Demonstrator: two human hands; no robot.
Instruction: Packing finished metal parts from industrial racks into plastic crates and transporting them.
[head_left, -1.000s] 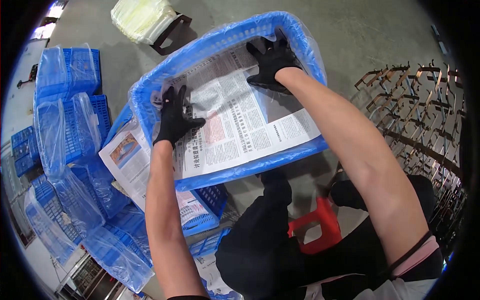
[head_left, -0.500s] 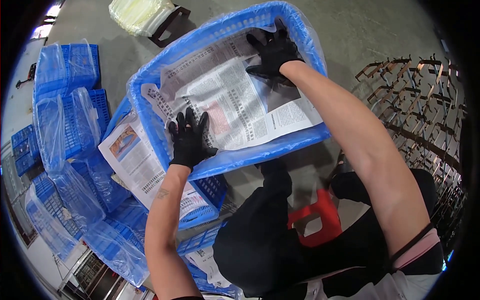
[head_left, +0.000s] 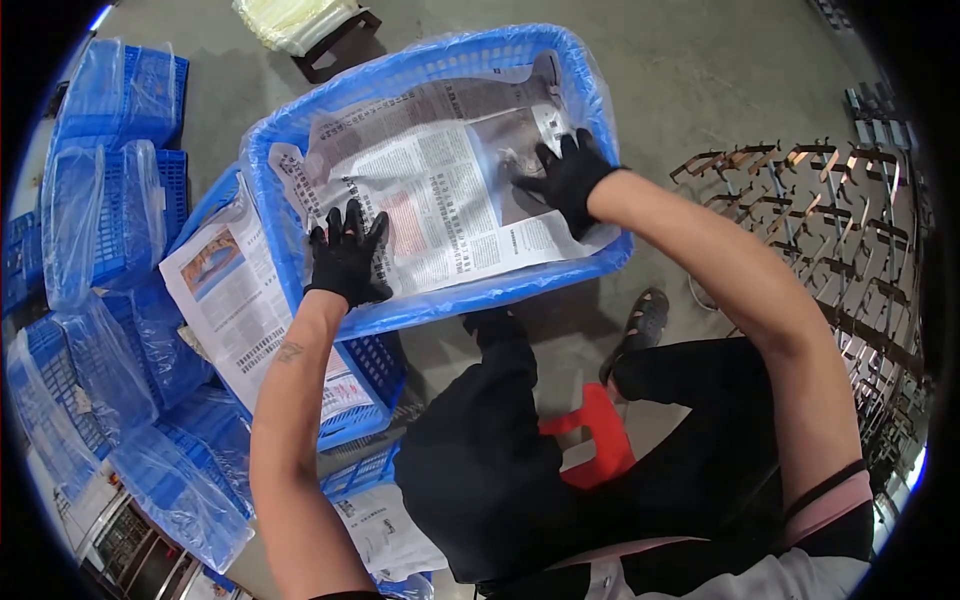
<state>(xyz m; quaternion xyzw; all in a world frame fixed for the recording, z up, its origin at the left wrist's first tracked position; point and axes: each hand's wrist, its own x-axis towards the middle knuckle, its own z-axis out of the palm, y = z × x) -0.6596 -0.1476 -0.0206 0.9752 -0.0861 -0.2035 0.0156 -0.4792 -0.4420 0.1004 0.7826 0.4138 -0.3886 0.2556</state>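
Observation:
In front of me is a blue plastic basket (head_left: pixel 420 312) lined with clear plastic film. A newspaper sheet (head_left: pixel 428 185) lies spread inside over the film, its far edge curling up the walls. My left hand (head_left: pixel 346 257), in a black glove, rests with spread fingers on the newspaper's near left part. At the near right corner, my gloved right hand (head_left: pixel 574 184) is open, its fingers over the newspaper by the right wall. Neither hand holds anything.
Film-covered blue baskets (head_left: pixel 110 215) are stacked at left. Beside my basket, another blue basket (head_left: pixel 350 425) bears a stack of newspapers (head_left: pixel 235 290). A red stool (head_left: pixel 600 440) stands below, a metal hook rack (head_left: pixel 830 230) at right. Yellowish wrapped material (head_left: pixel 295 22) sits at the far side.
My right hand has moved nearer, from the far right part of the newspaper to the near right. My left hand stays on the near left. The view has shifted slightly.

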